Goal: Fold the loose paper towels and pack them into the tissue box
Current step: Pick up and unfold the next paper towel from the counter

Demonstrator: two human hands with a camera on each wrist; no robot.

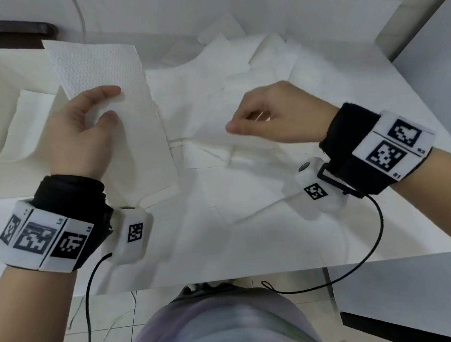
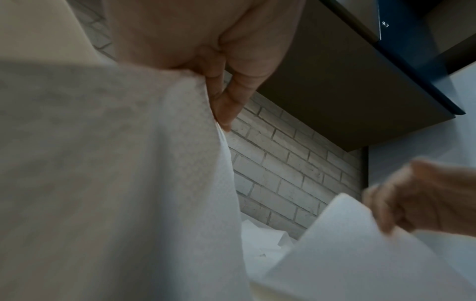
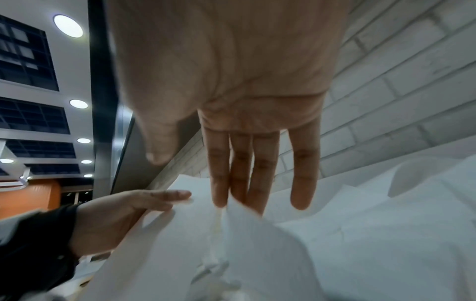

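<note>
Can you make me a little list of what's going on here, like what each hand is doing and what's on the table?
Left hand: holds up a textured paper towel, thumb on top
Right hand: fingers touch a crumpled paper towel
Table: white, covered with loose paper towels
Tissue box: cannot tell

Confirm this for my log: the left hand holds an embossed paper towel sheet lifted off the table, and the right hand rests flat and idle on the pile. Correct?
Not quite. The right hand is not flat or idle: in the head view it hovers over the pile, fingertips pinching up a fold of a paper towel. The rest stands: the left hand holds the embossed paper towel sheet lifted off the table.
</note>
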